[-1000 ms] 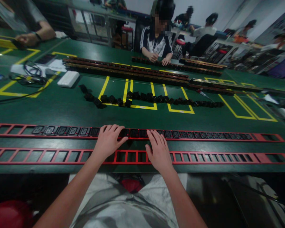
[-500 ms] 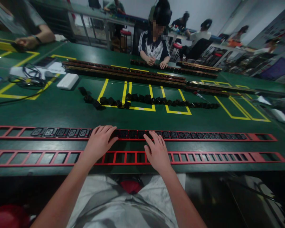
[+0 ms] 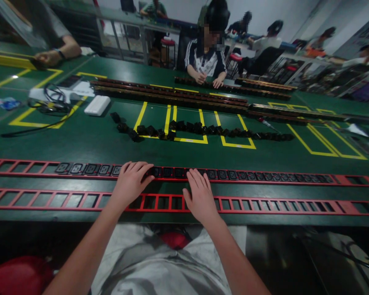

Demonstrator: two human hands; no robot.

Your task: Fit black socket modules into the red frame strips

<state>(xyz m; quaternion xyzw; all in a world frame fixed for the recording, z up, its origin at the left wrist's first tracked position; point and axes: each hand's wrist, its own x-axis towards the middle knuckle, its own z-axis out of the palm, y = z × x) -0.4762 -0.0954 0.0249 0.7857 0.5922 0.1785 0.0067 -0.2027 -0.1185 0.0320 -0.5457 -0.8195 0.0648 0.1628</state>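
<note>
Most slots in upper red strip (image 3: 342, 179), crossing mid-frame, holding black sockets (image 3: 222, 175); far-left slots and lower red strip (image 3: 346, 207) standing unfilled. Left hand (image 3: 128, 182) covering sockets, cannot tell if grip is grasping; right hand (image 3: 200, 194) resting there, grip released. Loose black blocks (image 3: 198, 128) lying upper centre.

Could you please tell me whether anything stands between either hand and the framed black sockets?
Nothing visible does: the left hand and right hand lie over the black sockets in the farther red frame.
</note>
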